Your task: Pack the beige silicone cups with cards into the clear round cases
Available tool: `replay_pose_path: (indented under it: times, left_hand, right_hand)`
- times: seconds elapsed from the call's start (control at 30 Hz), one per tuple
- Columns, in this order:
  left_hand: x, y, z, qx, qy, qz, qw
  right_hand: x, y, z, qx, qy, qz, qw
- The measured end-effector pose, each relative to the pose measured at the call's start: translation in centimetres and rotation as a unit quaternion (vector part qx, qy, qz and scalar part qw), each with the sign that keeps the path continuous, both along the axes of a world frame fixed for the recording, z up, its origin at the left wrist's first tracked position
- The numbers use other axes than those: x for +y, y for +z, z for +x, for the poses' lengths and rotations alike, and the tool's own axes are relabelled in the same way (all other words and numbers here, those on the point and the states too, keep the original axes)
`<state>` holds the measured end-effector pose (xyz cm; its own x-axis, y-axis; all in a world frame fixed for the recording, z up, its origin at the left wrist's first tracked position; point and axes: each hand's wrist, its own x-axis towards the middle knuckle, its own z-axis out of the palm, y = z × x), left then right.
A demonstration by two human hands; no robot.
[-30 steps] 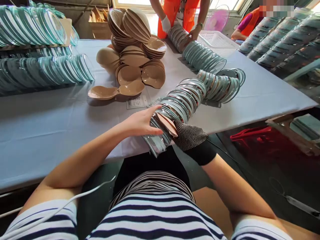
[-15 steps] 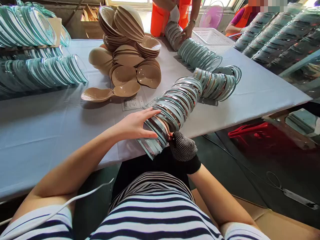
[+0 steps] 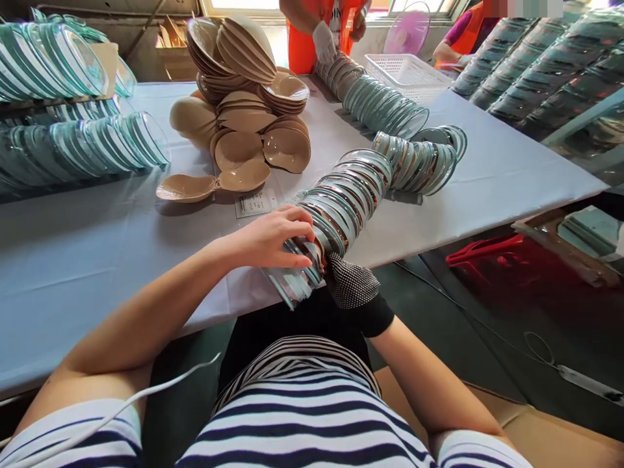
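On the desk, the row of clear shells already has a beige piece tucked in; left hand spread over it, right hand grip I can't tell; stacked bra cups remain outside.

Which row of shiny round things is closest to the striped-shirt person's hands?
The row slanting to the near table edge: the bare left hand and gloved right hand are at its end there. Other rows lie farther away.

Left fingers over shiny discs, gloved right fingers alongside
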<state>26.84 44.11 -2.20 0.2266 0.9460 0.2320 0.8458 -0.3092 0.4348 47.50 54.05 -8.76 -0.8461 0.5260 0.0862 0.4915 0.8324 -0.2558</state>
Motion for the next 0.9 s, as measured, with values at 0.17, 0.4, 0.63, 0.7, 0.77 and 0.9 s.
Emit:
replay_pose_path:
  times: [0.17, 0.4, 0.63, 0.7, 0.77, 0.9]
  left_hand:
    - [0.8, 0.4, 0.3, 0.024, -0.041, 0.016, 0.999]
    - [2.0, 0.4, 0.1, 0.036, -0.068, 0.008, 0.997]
    - [2.6, 0.2, 0.1, 0.092, -0.059, 0.000, 0.994]
    - [2.4, 0.0, 0.3, 0.101, -0.040, 0.010, 0.994]
    - [2.2, -0.1, 0.4, 0.093, -0.022, 0.014, 0.995]
    - [2.4, -0.3, 0.2, 0.055, -0.024, 0.014, 0.998]
  right_hand:
    - [0.3, -0.9, -0.3, 0.098, -0.005, -0.196, 0.976]
    - [1.5, -1.5, 0.8, 0.240, 0.106, -0.444, 0.857]
    - [0.9, -0.5, 1.3, 0.291, 0.043, -0.641, 0.709]
    - [0.9, 0.0, 1.3, 0.275, 0.036, -0.585, 0.762]
    - [0.9, 0.4, 1.4, 0.260, 0.031, -0.448, 0.855]
    - [0.9, 0.9, 1.5, 0.231, 0.060, -0.251, 0.938]
